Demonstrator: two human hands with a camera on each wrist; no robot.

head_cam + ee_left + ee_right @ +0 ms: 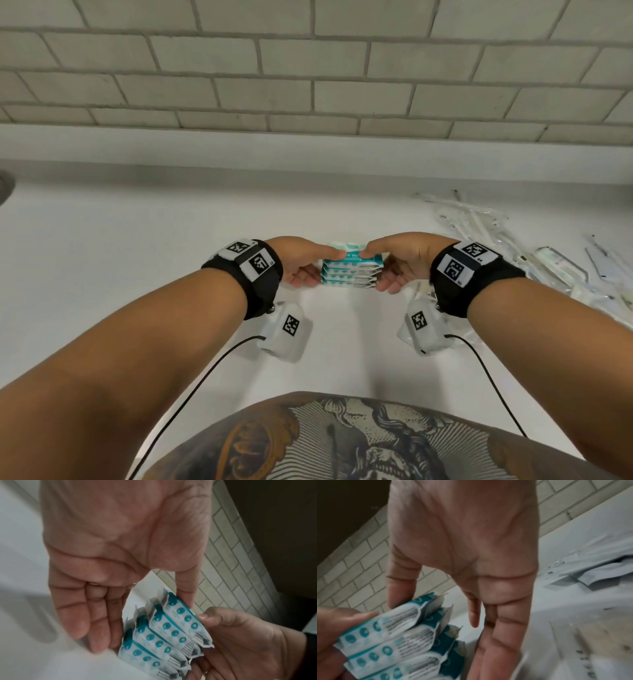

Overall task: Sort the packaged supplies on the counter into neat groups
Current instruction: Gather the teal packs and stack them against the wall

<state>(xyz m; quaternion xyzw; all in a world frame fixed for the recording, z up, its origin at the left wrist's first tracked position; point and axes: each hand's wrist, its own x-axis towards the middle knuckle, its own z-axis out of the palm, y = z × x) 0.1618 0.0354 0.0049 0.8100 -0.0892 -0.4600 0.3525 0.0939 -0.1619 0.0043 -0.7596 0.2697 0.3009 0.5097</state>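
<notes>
Above the white counter [137, 260], both hands hold a stack of teal-and-white packets [351, 272].
Left hand [301, 262] and right hand [399, 262] each pinch it, thumb on top, fingers beneath. Head view shows four edges plus the top packet, and a heap of clear wrapped supplies [534, 246] at right; wrist views show barcodes and round teal icons.
</notes>
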